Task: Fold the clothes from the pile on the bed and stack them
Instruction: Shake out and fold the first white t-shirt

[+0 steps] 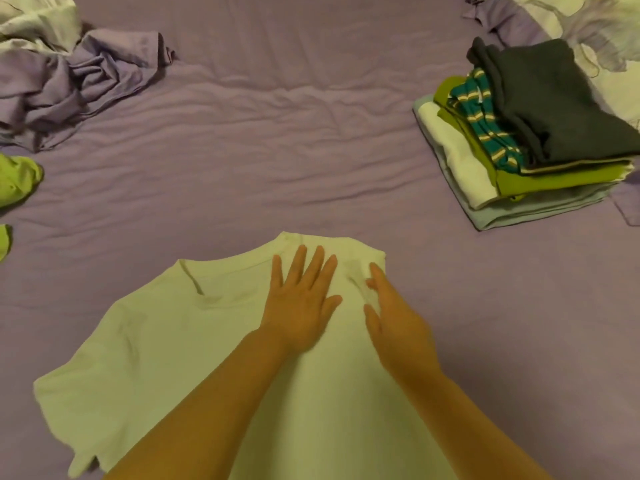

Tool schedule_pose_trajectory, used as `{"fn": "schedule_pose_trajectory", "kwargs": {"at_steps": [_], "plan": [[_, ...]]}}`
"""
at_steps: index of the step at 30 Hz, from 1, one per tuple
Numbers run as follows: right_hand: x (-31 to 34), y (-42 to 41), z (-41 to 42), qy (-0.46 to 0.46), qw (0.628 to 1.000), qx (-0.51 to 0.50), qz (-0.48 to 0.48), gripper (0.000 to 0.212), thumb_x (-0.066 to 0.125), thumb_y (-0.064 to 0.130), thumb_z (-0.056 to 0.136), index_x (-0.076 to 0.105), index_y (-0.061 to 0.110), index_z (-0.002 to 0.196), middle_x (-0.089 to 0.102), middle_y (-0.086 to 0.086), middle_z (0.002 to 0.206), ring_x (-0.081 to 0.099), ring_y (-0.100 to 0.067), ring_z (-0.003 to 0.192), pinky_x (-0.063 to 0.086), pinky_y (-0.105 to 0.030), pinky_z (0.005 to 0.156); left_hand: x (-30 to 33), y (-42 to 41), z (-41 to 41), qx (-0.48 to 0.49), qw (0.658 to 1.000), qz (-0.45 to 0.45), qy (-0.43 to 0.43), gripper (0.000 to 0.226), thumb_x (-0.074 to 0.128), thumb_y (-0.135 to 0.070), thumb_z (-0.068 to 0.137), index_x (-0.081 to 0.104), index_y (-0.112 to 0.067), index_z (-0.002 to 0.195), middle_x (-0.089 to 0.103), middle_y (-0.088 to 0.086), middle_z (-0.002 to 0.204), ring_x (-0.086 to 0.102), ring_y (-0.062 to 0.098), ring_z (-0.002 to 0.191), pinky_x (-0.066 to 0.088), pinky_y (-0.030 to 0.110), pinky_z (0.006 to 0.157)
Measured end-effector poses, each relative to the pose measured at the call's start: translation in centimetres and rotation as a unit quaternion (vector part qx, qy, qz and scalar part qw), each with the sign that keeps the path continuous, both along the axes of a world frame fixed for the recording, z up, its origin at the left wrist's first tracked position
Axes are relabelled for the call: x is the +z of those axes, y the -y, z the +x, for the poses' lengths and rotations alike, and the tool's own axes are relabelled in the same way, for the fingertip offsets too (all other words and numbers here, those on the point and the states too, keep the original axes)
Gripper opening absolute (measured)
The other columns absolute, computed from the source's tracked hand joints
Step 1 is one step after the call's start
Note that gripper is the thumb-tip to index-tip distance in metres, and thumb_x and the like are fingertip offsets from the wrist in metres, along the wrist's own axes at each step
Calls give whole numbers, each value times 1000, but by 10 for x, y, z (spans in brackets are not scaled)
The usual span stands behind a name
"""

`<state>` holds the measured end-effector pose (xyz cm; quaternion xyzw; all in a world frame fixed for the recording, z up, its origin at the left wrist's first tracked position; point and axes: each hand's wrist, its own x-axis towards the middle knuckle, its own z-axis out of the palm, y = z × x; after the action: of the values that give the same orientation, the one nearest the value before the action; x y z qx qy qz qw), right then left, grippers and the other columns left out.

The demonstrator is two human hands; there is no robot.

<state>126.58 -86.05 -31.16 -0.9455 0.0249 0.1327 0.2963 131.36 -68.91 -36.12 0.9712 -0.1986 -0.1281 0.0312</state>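
A pale white T-shirt [166, 344] lies spread on the purple bed sheet [277, 133] right in front of me, its right side folded inward, its left sleeve still out. My left hand [301, 303] lies flat on the shirt near the collar, fingers straight and spread. My right hand [394, 317] rests beside it on the folded right edge, fingers straight, touching the cloth. A stack of folded clothes [540, 133] sits at the far right: dark grey on top, then teal striped, green, white and light blue.
A crumpled purple and pale heap [69, 77] lies at the far left. Green garments [17, 181] poke in at the left edge. A patterned pale bedcover [595, 29] lies behind the stack at the top right.
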Motion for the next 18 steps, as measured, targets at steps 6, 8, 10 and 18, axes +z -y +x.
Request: {"fn": "schedule_pose_trajectory", "kwargs": {"at_steps": [6, 8, 10, 18], "plan": [[-1, -22, -1, 7, 996, 87, -31, 50, 33, 27, 102, 18, 27, 150, 31, 7, 152, 37, -17, 135, 31, -29, 107, 1, -49, -68, 60, 997, -17, 38, 63, 14, -55, 98, 25, -21, 150, 16, 8, 158, 9, 33, 146, 11, 59, 111], [-9, -24, 8, 54, 989, 75, -115, 52, 38, 23, 100, 23, 20, 149, 24, -1, 156, 24, -26, 142, 27, -39, 111, -2, -55, -80, 81, 996, -18, 35, 63, 15, -56, 98, 24, -22, 150, 15, 8, 159, 8, 32, 146, 13, 59, 111], [-22, -26, 13, 41, 970, 129, -204, 61, 26, 45, 99, 10, 18, 151, 4, -2, 159, -1, -26, 147, 10, -44, 116, -4, -58, -87, 100, 994, -20, 32, 63, 15, -58, 97, 22, -24, 151, 14, 7, 159, 8, 32, 146, 13, 60, 111], [-36, -35, 7, 52, 943, 158, -290, 73, 18, 59, 91, 36, 11, 144, 33, -13, 151, 22, -36, 141, 15, -62, 110, 3, -83, -105, 118, 993, -6, -1, 63, 19, -62, 96, 23, -29, 150, 18, 4, 158, 15, 34, 145, 14, 60, 109]]}}
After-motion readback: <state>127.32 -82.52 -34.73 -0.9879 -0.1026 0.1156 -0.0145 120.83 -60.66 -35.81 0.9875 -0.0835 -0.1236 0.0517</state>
